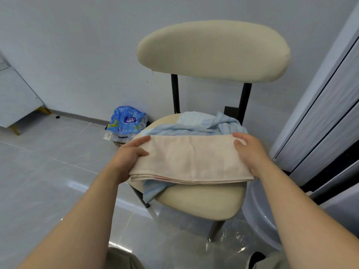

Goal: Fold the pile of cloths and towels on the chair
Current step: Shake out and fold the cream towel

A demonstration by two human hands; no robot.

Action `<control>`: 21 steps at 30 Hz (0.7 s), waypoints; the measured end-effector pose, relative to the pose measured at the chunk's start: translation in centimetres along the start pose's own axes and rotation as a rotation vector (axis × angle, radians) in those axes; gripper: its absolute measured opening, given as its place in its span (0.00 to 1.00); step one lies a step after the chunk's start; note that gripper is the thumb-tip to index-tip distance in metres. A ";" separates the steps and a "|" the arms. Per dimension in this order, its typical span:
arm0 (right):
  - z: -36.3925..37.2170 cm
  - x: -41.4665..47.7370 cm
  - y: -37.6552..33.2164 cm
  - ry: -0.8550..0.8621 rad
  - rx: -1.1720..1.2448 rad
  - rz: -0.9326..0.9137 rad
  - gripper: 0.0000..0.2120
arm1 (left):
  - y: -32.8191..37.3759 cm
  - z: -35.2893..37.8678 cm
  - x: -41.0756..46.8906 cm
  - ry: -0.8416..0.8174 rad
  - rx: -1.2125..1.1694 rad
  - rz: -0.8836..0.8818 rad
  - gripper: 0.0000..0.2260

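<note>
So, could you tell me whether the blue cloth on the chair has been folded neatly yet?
No, the blue cloth lies crumpled on the chair seat, partly under the beige towel.

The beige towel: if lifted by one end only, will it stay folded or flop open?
Probably it flops open: the beige towel lies in loose layers, visible at its near edge. It seems light; the left hand and right hand hold it by the ends.

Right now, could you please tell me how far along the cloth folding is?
Done: the beige terry towel already shows folded layers. In hand: left hand and right hand grip its two ends over the cream padded chair. Left: the crumpled light blue striped cloth underneath is unfolded.
</note>
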State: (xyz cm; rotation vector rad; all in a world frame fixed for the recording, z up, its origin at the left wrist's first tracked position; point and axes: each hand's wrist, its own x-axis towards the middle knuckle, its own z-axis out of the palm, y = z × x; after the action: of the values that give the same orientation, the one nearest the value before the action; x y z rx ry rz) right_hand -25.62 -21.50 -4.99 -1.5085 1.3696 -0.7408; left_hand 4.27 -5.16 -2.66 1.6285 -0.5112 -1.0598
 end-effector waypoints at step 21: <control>-3.5 -3.4 -3.4 0.004 0.080 0.006 0.24 | 3.7 0.2 -5.6 -0.043 0.057 0.090 0.27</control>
State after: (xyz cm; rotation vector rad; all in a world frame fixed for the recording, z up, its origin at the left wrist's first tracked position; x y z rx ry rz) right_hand -28.07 -19.25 -0.06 -1.4406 1.3318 -0.7864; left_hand 1.93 -2.16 2.86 1.6197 -0.6421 -1.0230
